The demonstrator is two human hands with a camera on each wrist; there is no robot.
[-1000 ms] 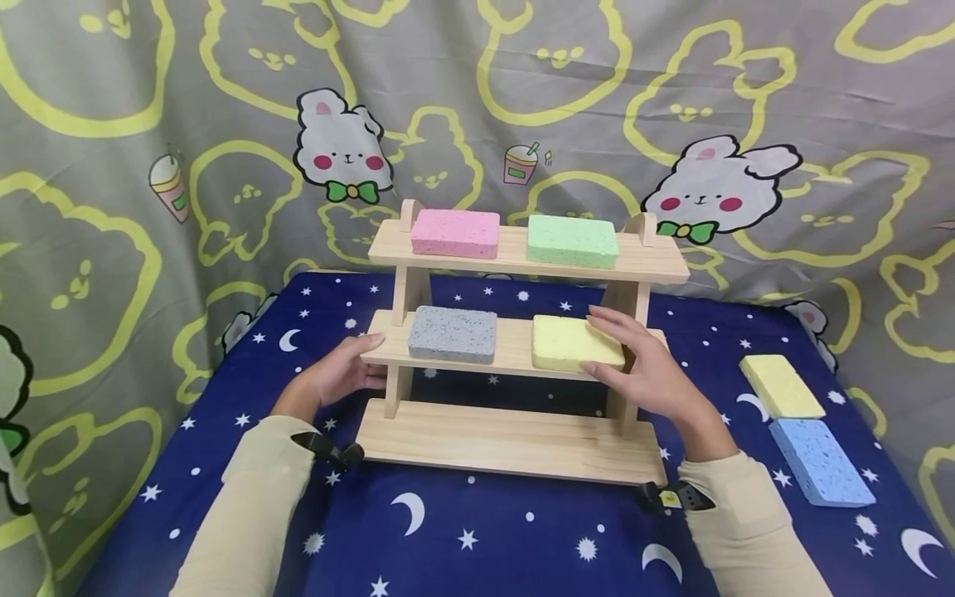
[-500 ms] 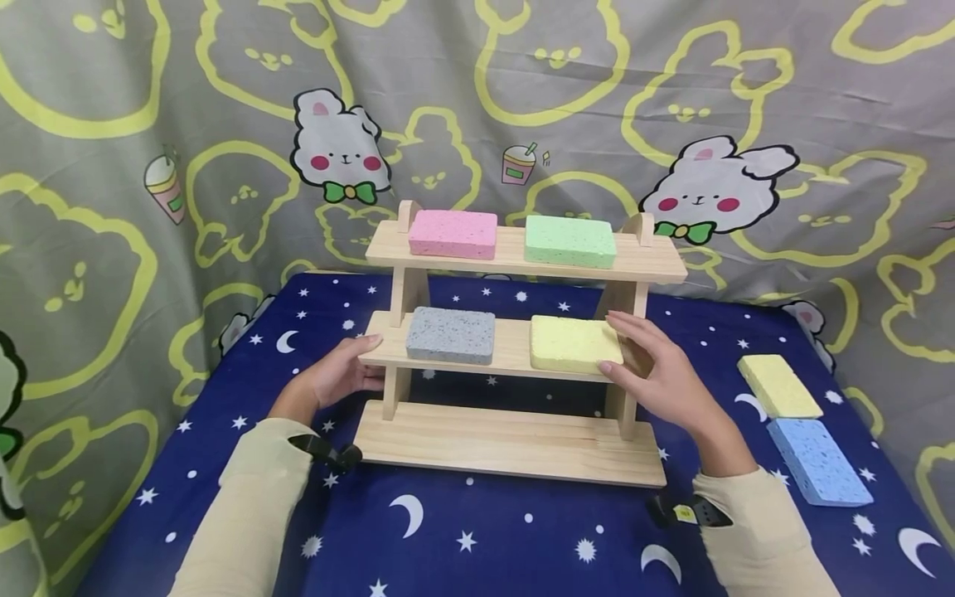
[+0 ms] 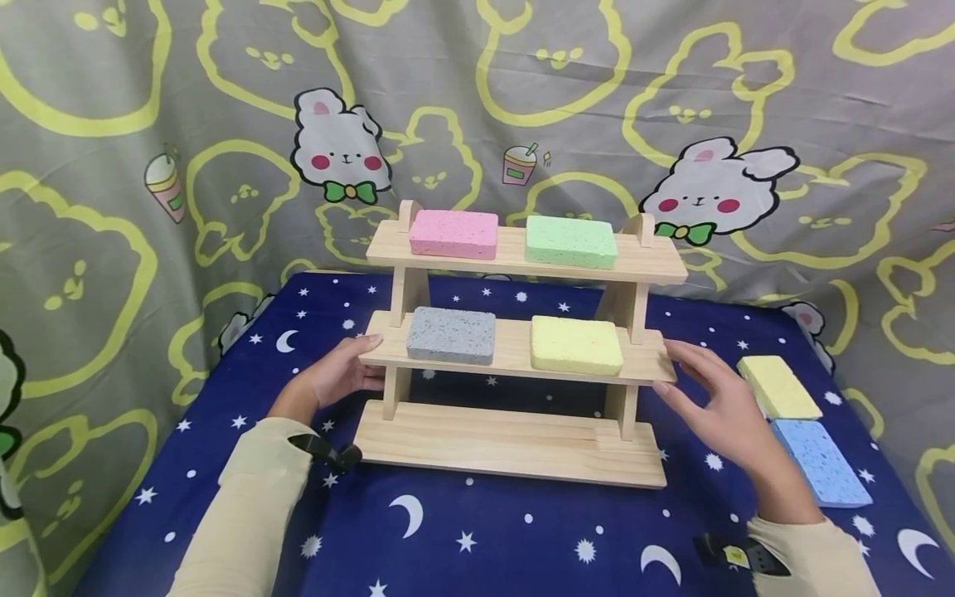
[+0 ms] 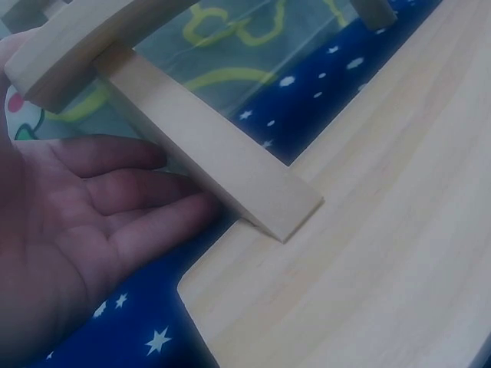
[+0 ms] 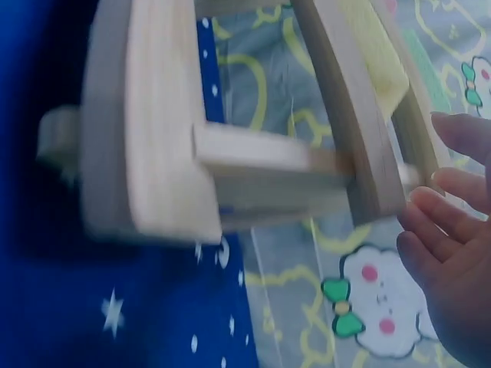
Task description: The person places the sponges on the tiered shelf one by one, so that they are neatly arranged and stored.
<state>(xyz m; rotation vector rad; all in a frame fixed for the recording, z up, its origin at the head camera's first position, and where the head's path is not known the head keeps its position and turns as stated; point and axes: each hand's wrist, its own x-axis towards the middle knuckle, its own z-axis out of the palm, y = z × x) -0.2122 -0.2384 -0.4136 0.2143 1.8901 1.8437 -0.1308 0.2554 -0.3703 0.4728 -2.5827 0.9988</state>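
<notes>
A three-tier wooden display shelf (image 3: 515,444) stands in front of me. Pink (image 3: 453,234) and green (image 3: 570,241) sponges lie on its top tier. The middle tier carries a grey sponge (image 3: 451,335) and a yellow sponge (image 3: 576,345). My left hand (image 3: 339,373) holds the left end of the middle board, thumb on top and fingers below; in the left wrist view those fingers (image 4: 153,230) lie against the upright. By the board's right end is my right hand (image 3: 719,406), thumb and fingers spread apart, nothing held. Whether it touches the wood is hard to tell.
To the right, a second yellow sponge (image 3: 779,386) and a blue sponge (image 3: 821,464) lie end to end on the dark blue star-and-moon cloth (image 3: 522,539). The blue one is partly behind my right forearm. A patterned grey curtain (image 3: 462,50) hangs behind the shelf.
My right hand has let go of the yellow sponge on the middle tier and moved right, to the board's end. The left hand and the sponges have stayed put.
</notes>
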